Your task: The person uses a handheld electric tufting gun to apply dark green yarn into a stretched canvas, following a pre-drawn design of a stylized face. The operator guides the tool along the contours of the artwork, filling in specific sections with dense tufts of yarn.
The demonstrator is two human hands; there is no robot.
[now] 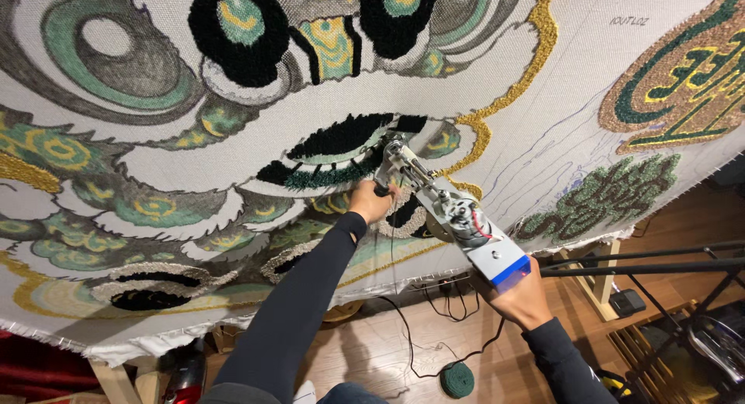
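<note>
Head | left hand, right hand both grip tufting gun

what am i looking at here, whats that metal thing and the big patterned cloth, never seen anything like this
This single picture comes from a camera worn on a person's head, looking along their two arms in dark sleeves. The big cloth is pale fabric stretched on a wooden frame, partly covered with tufted yarn shapes in green, black, yellow and gold. The metal thing is a hand-held tufting gun, its tip against the cloth by a dark green tufted strip. The right hand grips its blue rear end, and the left hand holds the front near the tip. Below, on the wooden floor, lie a ball of green yarn and a black cable. A dark stand is at the right.
</note>
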